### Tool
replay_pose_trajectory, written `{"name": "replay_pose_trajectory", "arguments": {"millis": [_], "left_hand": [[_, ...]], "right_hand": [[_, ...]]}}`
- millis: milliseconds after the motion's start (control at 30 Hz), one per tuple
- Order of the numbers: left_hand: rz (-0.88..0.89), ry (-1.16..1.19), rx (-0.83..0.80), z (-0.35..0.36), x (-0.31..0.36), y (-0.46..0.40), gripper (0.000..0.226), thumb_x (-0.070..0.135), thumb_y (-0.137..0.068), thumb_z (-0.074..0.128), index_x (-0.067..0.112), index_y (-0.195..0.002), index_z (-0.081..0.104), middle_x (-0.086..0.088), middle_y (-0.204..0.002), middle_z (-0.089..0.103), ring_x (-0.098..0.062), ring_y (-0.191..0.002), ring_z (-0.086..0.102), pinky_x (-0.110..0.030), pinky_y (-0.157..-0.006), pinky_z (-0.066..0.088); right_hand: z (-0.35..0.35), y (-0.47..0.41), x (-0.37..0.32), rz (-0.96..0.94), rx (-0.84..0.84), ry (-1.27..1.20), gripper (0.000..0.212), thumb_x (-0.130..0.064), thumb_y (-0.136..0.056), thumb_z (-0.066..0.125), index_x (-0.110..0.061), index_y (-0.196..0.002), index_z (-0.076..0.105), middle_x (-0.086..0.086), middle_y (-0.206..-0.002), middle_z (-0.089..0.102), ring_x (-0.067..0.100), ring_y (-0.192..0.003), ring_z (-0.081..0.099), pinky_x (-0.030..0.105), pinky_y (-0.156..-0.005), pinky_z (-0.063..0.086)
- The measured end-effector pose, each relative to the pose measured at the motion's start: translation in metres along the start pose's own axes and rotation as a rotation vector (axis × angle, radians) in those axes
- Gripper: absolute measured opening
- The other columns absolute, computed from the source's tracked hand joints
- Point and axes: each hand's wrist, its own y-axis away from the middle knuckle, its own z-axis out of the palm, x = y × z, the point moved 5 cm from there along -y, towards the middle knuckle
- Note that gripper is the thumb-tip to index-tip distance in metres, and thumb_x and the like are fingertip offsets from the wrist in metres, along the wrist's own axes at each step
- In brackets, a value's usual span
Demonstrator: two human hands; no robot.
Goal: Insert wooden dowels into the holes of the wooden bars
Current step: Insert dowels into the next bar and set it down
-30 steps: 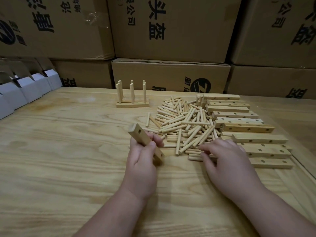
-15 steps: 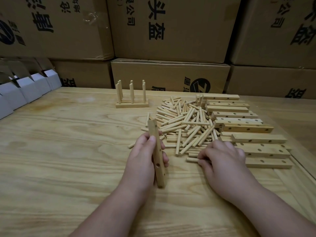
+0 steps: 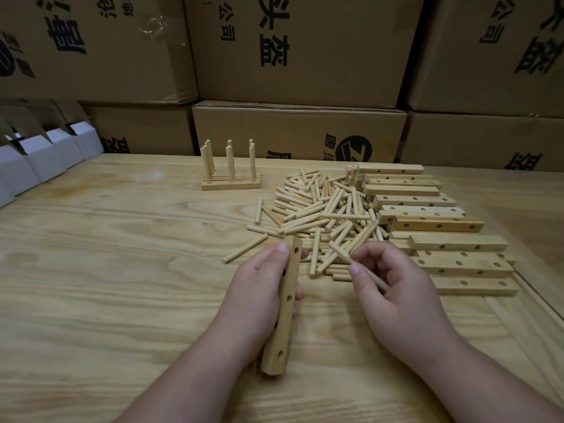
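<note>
The step in hand is picking the first dowel for an empty bar. The left hand point(image 3: 259, 297) is gripping the wooden bar point(image 3: 282, 306), fingers curled round it, holding it just on the near side of the dowel pile point(image 3: 323, 218) with its row of holes facing right. The right hand point(image 3: 393, 288) is pinching one dowel point(image 3: 345, 256), lifted off the pile's near edge. Next, I judge, the dowel's tip needs lining up square with a hole and pressing in. Compared with half a second earlier, the right hand was lying on the pile; now it is raising a dowel toward the bar.
</note>
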Motion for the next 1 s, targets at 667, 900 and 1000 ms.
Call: {"name": "replay_pose_trajectory", "arguments": {"millis": [667,900,1000], "left_hand": [[-0.048,-0.074,-0.067,0.004,0.000,0.001,0.036,0.036,-0.103,0.050,0.032,-0.078,0.076,-0.006,-0.063,0.068,-0.014,-0.048,0.059,-0.023,-0.046,0.047],[0.002,-0.143,-0.065,0.004,-0.004,0.000,0.026,0.043,-0.099,0.056,0.034,-0.081,0.073,-0.001,-0.061,0.068,-0.006,-0.052,0.062,-0.020,-0.049,0.049],[0.028,-0.199,-0.090,0.004,-0.006,-0.001,0.024,0.051,-0.097,0.056,0.038,-0.085,0.073,0.003,-0.063,0.069,-0.004,-0.056,0.064,-0.023,-0.052,0.052]], "right_hand": [[0.000,0.003,-0.014,-0.156,-0.002,-0.004,0.021,-0.006,-0.085,0.074,-0.025,-0.094,0.073,-0.011,-0.086,0.070,0.011,-0.077,0.067,0.015,-0.063,0.050],[0.004,0.004,-0.013,-0.148,-0.064,0.018,0.015,-0.015,-0.083,0.071,-0.026,-0.093,0.072,-0.009,-0.078,0.066,0.015,-0.068,0.064,0.027,-0.057,0.051],[0.006,0.004,-0.009,-0.126,-0.080,0.028,0.021,-0.008,-0.085,0.075,-0.027,-0.092,0.070,-0.006,-0.074,0.064,0.016,-0.064,0.062,0.025,-0.055,0.049]]}}
